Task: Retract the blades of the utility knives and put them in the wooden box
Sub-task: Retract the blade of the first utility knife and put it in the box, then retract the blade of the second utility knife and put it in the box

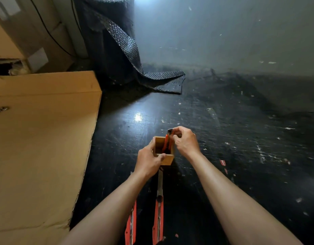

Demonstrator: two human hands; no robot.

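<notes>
A small open wooden box [167,159] stands on the dark floor. My left hand [149,160] grips its near left side. An orange utility knife [166,141] stands tilted inside the box, its black end sticking out of the top. My right hand [185,140] pinches that top end. Two more orange utility knives lie on the floor between my forearms. The right one [159,211] has its long blade extended toward the box. The left one [132,225] is partly hidden under my left forearm.
A large cardboard box [41,138] fills the left side. A roll of black bubble wrap [121,50] stands behind it, one end trailing on the floor. The floor [241,138] is scuffed, with small scraps and a red piece [222,162] at right.
</notes>
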